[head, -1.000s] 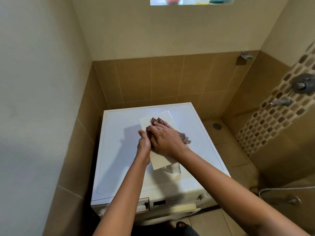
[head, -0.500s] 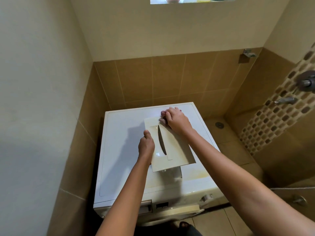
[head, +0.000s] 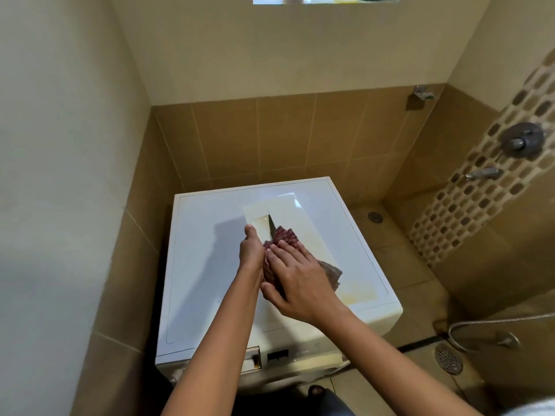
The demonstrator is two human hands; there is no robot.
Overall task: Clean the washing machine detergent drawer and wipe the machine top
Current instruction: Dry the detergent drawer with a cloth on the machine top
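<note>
At the near front of the washing machine point(head: 300, 340), the drawer slot point(head: 253, 358) is seen open. Around the middle of the machine top point(head: 204, 265), the left edge of the cream detergent drawer point(head: 288, 211) is held in the closed grip of the left hand point(head: 250, 253). A maroon cloth point(head: 285, 235) is pressed onto the drawer by the right hand point(head: 295, 280), fingers straight, nothing grasped. The drawer's far end is laid near the far edge.

Wall point(head: 75, 205) hugs machine top point(head: 204, 265) left; right side open.
</note>
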